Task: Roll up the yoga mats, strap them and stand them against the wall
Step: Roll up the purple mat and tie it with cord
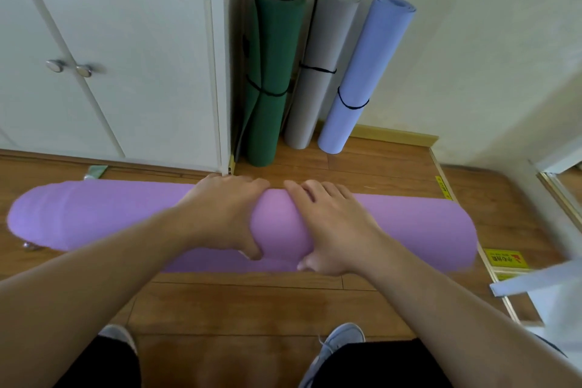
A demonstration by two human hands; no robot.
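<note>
Both forearms are seen bare to the frame edge; no sleeves, watch or rings are visible on the left hand (pixel 220 214) or the right hand (pixel 333 230). Black shorts (pixel 371 365) or trousers are worn, cut off by the lower edge. Pale grey-white lace-up sneakers (pixel 340 340) are worn, the left one mostly hidden.

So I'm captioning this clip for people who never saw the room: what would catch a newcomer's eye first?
The big purple mat lies rolled across the wooden floor, with the left hand and right hand gripping its middle side by side. Behind it, the green mat, grey mat and blue mat stand strapped against the wall, right of the white cabinet.
</note>
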